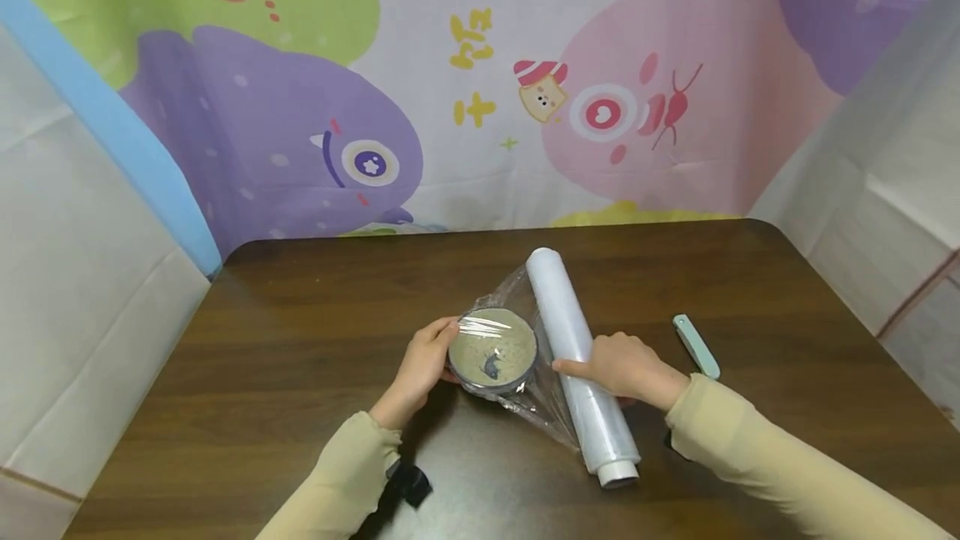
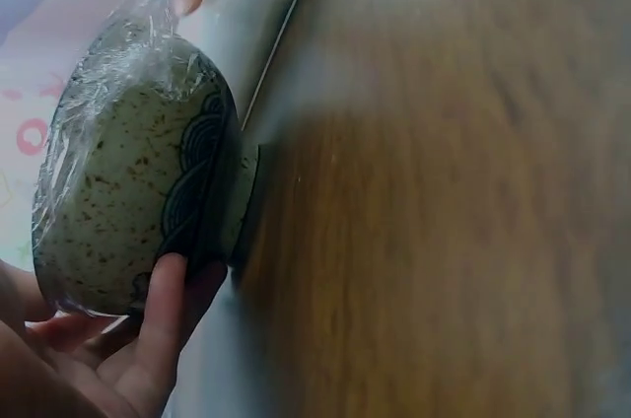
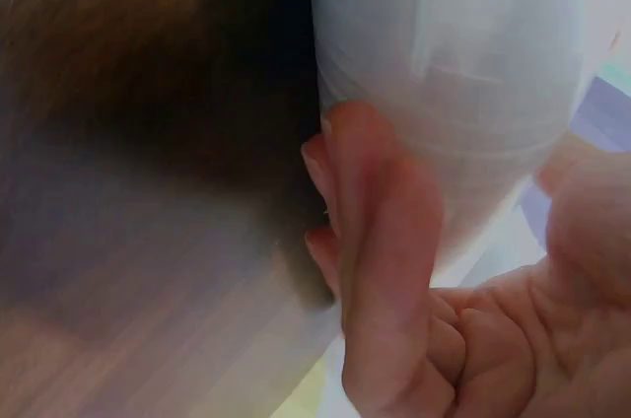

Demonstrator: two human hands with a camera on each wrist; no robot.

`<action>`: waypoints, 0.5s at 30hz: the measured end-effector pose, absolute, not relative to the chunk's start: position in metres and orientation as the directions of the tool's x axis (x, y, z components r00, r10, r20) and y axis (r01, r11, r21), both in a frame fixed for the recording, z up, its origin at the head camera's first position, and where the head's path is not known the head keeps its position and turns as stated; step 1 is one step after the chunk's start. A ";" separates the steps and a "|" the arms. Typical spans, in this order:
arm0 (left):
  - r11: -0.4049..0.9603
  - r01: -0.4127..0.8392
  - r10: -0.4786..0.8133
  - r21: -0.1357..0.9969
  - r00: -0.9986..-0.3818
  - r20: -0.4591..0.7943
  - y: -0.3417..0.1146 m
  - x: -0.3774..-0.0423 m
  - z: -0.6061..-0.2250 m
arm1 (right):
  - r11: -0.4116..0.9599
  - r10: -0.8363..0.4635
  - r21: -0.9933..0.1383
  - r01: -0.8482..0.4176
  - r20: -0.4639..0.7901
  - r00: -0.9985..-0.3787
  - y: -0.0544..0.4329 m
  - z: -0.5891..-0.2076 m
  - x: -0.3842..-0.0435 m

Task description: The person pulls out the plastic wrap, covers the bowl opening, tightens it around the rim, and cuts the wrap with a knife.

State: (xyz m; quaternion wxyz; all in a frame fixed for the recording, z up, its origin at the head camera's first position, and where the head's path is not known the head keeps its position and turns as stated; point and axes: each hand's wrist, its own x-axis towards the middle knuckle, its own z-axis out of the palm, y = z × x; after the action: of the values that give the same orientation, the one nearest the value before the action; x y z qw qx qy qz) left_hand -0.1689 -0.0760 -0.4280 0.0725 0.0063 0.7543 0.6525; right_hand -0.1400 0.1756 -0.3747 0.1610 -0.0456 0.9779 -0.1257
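Observation:
A speckled bowl with a dark blue wave pattern stands on the table, clear plastic wrap stretched over its mouth. My left hand grips the bowl's left side, thumb at the rim and fingers against the outer wall. From the bowl the film runs right to a long roll of plastic wrap, which lies slanted on the table. Around the roll's middle curls my right hand, its thumb across the top; in the right wrist view the fingers bend against the roll's side.
A pale green utility-knife-like tool lies on the brown wooden table, right of the roll. Behind the table hangs a cartoon-print cloth. A black object shows by the left sleeve.

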 end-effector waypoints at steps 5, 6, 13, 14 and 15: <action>0.228 -0.031 0.083 0.973 -0.995 -0.051 -0.077 -0.174 -0.429 | 0.966 -0.106 -0.258 -0.032 -0.282 -0.954 0.170 -0.378 -0.132; 0.246 -0.022 0.077 0.969 -0.996 -0.043 -0.077 -0.175 -0.429 | 0.964 -0.098 -0.265 -0.022 -0.279 -0.955 0.170 -0.379 -0.131; 0.316 -0.005 0.036 0.949 -0.999 -0.017 -0.077 -0.175 -0.432 | 0.950 -0.063 -0.311 0.041 -0.317 -0.946 0.170 -0.382 -0.130; 0.322 -0.004 0.034 0.947 -0.999 -0.016 -0.077 -0.175 -0.432 | 0.947 -0.058 -0.318 0.052 -0.325 -0.944 0.170 -0.383 -0.130; 0.324 -0.007 0.029 0.946 -0.999 -0.017 -0.077 -0.174 -0.432 | 0.942 -0.054 -0.329 0.062 -0.332 -0.942 0.171 -0.383 -0.131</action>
State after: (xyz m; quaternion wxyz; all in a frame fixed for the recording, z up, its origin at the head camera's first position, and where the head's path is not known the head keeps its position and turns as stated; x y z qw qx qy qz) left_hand -0.1743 -0.0766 -0.4324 0.0154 0.0070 0.8134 0.5815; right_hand -0.1311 0.1710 -0.3833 0.1705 0.0021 0.9706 -0.1697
